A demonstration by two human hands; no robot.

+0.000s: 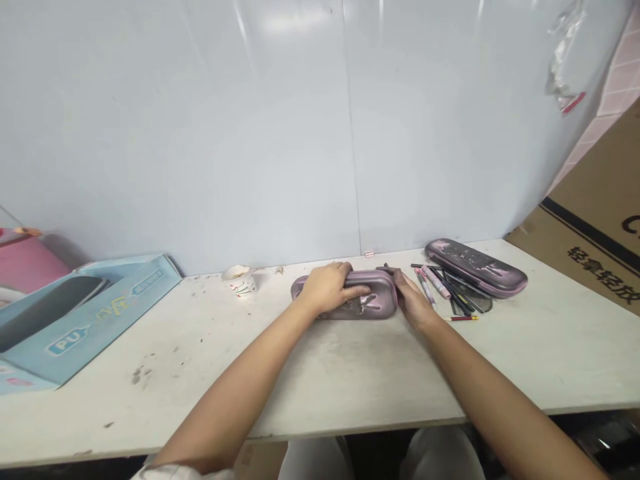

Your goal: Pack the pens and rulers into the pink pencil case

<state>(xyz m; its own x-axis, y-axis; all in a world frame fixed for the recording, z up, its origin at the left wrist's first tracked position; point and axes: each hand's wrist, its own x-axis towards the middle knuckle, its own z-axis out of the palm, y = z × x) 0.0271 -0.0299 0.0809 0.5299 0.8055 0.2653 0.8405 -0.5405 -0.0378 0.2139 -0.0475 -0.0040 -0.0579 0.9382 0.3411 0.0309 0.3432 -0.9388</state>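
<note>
Quick count: two hands, two hard mauve-pink pencil cases, one paper cup point(240, 281), one blue printed box point(95, 320), one cardboard carton point(590, 227), and a loose pile of pens and pencils point(450, 290) I can't count exactly. The held pencil case point(363, 308) lies flat mid-table, with the left hand point(327, 288) spread over its left half and the right hand point(413, 300) clamped on its right end, so both are closed around it. Right of it are the pile and the second pencil case point(475, 267); the cup and blue box are left of it. The scuffed white table point(350, 373) sits against pale panels point(200, 133). The held case has a glossy, worn, blotchy finish and looks shut.
</note>
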